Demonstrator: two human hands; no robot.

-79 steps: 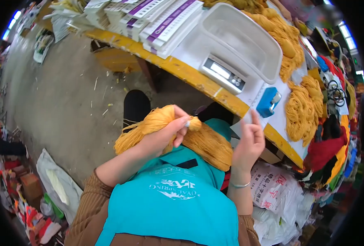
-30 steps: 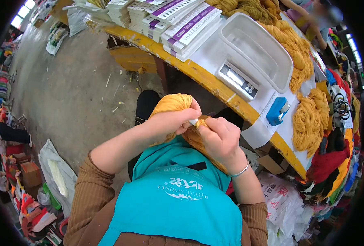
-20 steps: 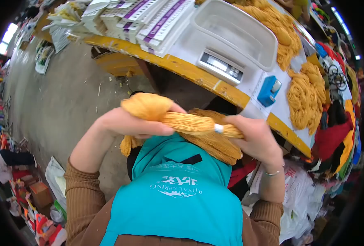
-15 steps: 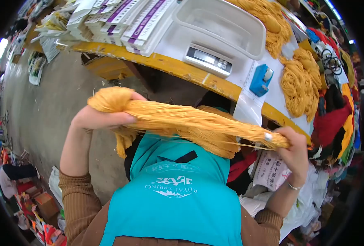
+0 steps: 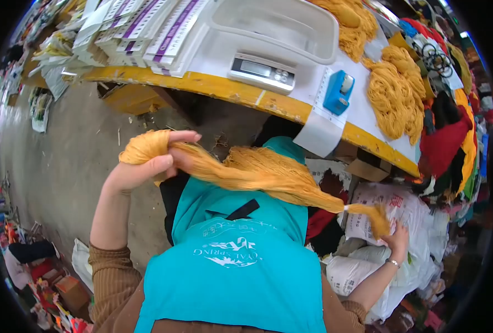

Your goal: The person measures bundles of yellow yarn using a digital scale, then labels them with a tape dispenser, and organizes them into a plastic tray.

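A long skein of golden-yellow yarn (image 5: pixel 268 186) stretches across in front of my turquoise apron (image 5: pixel 235 288). My left hand (image 5: pixel 155 161) grips its left end, with a loop of yarn wrapped around the hand and the fingers pointing right. Toward the right, a small white tie (image 5: pixel 346 208) cinches the strands, and beyond it a loose tail bends downward. Just below this tail is my right hand (image 5: pixel 397 241), fingers apart; whether a fingertip still touches the strands is hard to see. More yarn of the same colour hangs behind the stretched part.
A yellow-edged table (image 5: pixel 202 83) ahead holds a digital scale (image 5: pixel 263 72), a clear plastic tub (image 5: pixel 274 28), a blue tape dispenser (image 5: pixel 339 91), yellow yarn skeins (image 5: pixel 396 94) and stacked printed cards (image 5: pixel 169 39). White sacks (image 5: pixel 368 211) lie at my right.
The skein was taut between both hands; now its right end sags. My right hand has moved down and away from that end, and its fingers have opened. The table appears shifted left.
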